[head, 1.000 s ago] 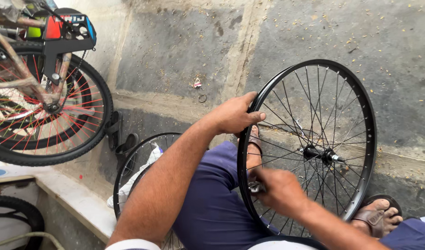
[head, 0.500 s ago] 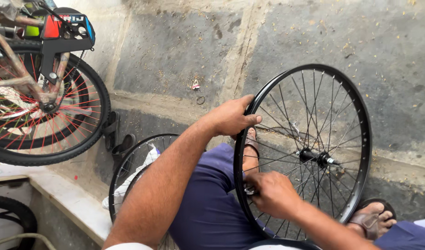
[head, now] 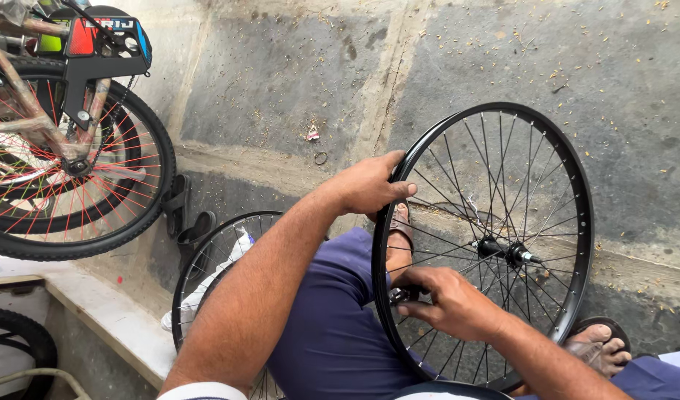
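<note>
my left hand point(head: 370, 185) reaches across centre frame, fingers curled over the upper-left edge of the black wheel rim point(head: 577, 192). my right hand point(head: 451, 304) sits low at the rim's inner edge, fingertips pinching a small spoke tool point(head: 401, 295). wheel stands upright at right of centre, hub axle point(head: 507, 252) pointing toward me. grey concrete floor point(head: 281, 81); bicycle rear wheel point(head: 73, 170) at upper left.

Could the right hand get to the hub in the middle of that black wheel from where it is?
Probably yes. The right hand sits among the spokes near the rim, close to the hub, with only thin spokes between.
</note>
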